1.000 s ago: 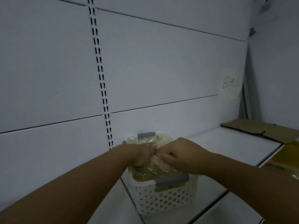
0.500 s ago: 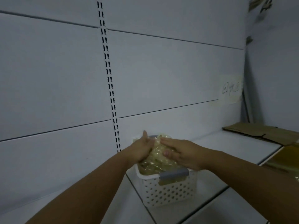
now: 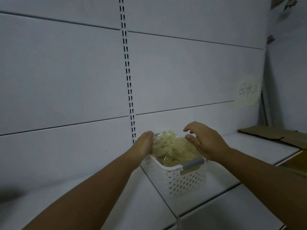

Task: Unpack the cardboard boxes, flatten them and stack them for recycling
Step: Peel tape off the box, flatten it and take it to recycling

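film-wrapped packets (image 3: pixel 172 148) heaped in the basket (image 3: pixel 182 180) look light, soft, slippery: best cupped from both sides. the left hand (image 3: pixel 143 145) presses flat-fingered at their 9 o'clock; the right hand (image 3: pixel 204 141) hovers spread, empty. flattened cardboard (image 3: pixel 272 135) lies at 3 o'clock.

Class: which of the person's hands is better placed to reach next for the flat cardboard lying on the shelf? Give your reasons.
Probably the right hand: it hovers open, holding nothing, on the side where the cardboard lies. The left hand rests against the packets in the basket, farther away.
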